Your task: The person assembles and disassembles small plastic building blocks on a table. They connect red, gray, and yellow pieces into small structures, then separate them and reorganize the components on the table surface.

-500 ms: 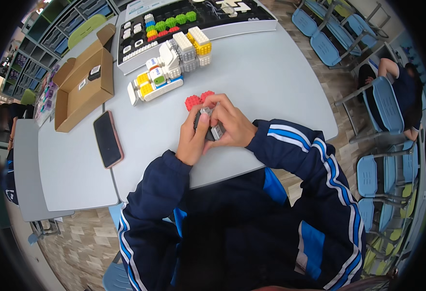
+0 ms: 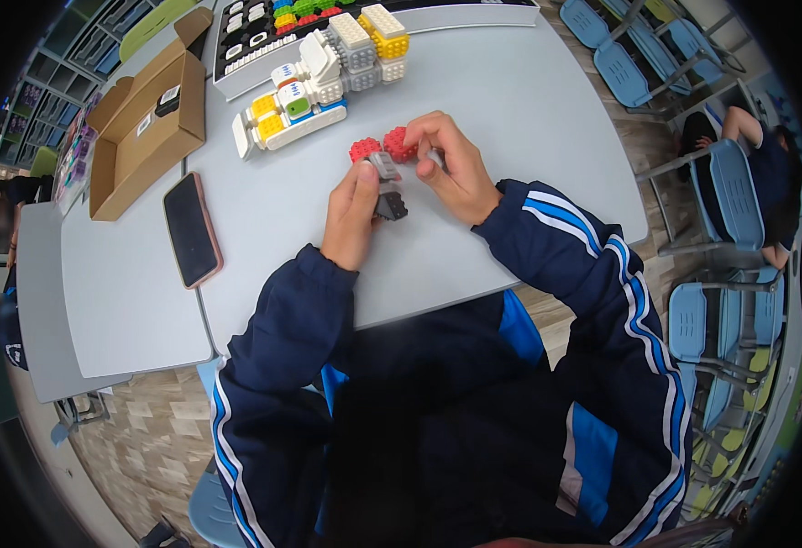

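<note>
My left hand (image 2: 350, 212) is closed around a small joined piece of building blocks. Its light grey part (image 2: 384, 166) points away from me, and a black block (image 2: 391, 205) sticks out below the fingers. My right hand (image 2: 456, 173) has its forefinger on the edge of a red studded block (image 2: 401, 144), with the thumb bent in just below; the fingers partly hide that block. Beside it, past my left fingertips, another red block (image 2: 364, 150) rests on the table. Farther off stands a built model (image 2: 314, 91) of white, yellow, grey and blue blocks.
A white-edged tray (image 2: 456, 18) of sorted coloured blocks lies at the far edge of view. On the left are an open cardboard box (image 2: 145, 137) and a phone (image 2: 193, 230) on the table (image 2: 547, 137). Blue chairs (image 2: 734, 196) and a seated person are at right.
My hands have parted: the right has left the grey and black piece and reached the right-hand red block. The piece stays in my left hand. The whole view has shifted slightly.
</note>
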A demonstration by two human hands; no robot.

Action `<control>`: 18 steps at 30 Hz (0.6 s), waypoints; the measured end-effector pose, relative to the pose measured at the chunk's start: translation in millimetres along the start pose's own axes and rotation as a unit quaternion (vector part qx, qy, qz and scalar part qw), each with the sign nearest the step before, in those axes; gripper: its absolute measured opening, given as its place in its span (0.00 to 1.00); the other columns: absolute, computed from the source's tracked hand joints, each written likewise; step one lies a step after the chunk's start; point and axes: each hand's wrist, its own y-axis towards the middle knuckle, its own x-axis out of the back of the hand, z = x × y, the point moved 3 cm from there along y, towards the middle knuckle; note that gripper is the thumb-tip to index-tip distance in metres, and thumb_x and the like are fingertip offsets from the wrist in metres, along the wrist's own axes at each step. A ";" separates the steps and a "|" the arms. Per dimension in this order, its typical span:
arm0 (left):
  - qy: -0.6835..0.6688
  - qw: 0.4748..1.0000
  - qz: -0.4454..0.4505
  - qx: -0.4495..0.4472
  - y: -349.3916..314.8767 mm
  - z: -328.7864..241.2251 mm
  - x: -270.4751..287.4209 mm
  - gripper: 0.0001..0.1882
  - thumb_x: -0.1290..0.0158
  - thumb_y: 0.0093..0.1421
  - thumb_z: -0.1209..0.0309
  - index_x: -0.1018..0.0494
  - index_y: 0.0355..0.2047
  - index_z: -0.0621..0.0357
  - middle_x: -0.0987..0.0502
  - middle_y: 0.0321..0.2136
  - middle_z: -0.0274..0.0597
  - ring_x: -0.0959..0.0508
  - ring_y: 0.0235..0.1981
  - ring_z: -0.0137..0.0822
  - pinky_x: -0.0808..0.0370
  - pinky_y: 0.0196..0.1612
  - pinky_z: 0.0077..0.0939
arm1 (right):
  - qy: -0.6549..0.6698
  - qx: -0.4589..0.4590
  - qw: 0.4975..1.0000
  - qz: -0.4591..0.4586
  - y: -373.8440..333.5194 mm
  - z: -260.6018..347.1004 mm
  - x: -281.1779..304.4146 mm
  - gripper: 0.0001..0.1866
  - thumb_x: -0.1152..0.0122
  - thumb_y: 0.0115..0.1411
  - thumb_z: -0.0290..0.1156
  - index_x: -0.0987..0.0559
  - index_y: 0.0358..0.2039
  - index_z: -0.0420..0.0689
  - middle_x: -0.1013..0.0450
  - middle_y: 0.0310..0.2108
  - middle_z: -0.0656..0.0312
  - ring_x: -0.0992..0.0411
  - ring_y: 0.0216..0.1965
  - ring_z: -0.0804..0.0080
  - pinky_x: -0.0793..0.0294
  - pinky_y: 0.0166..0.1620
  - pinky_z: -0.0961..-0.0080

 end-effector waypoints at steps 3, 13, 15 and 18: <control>0.016 1.000 0.000 0.002 -0.4 1.2 -12.6 0.28 0.65 0.70 0.45 0.29 0.44 0.58 0.32 0.25 0.28 0.38 0.21 0.17 0.44 0.22 0.14 | -0.046 -0.019 0.999 0.020 -2.2 7.1 -7.6 0.20 0.42 0.64 0.44 0.29 0.47 0.41 0.30 0.37 0.57 0.29 0.34 0.68 0.28 0.39 0.74; 0.054 0.996 -0.020 0.063 2.3 7.1 -10.7 0.35 0.71 0.69 0.41 0.28 0.29 0.59 0.33 0.18 0.30 0.37 0.17 0.21 0.43 0.19 0.19 | -0.186 0.079 0.976 0.082 -2.2 11.8 -13.4 0.14 0.45 0.65 0.39 0.28 0.40 0.39 0.28 0.36 0.51 0.26 0.33 0.50 0.25 0.34 0.65; 0.055 0.996 -0.015 0.065 1.2 7.0 -11.3 0.35 0.71 0.69 0.40 0.28 0.28 0.59 0.33 0.17 0.31 0.37 0.17 0.21 0.43 0.19 0.19 | -0.196 0.082 0.973 0.087 -3.0 10.7 -14.5 0.14 0.47 0.66 0.39 0.28 0.38 0.39 0.28 0.36 0.51 0.26 0.31 0.50 0.25 0.33 0.65; 0.051 0.998 0.002 0.047 -0.1 6.5 -13.2 0.36 0.71 0.69 0.40 0.29 0.29 0.59 0.33 0.17 0.31 0.37 0.17 0.21 0.43 0.19 0.19 | -0.159 0.086 0.982 0.049 -4.3 6.4 -13.0 0.13 0.50 0.68 0.37 0.28 0.36 0.39 0.27 0.34 0.51 0.27 0.28 0.51 0.26 0.32 0.65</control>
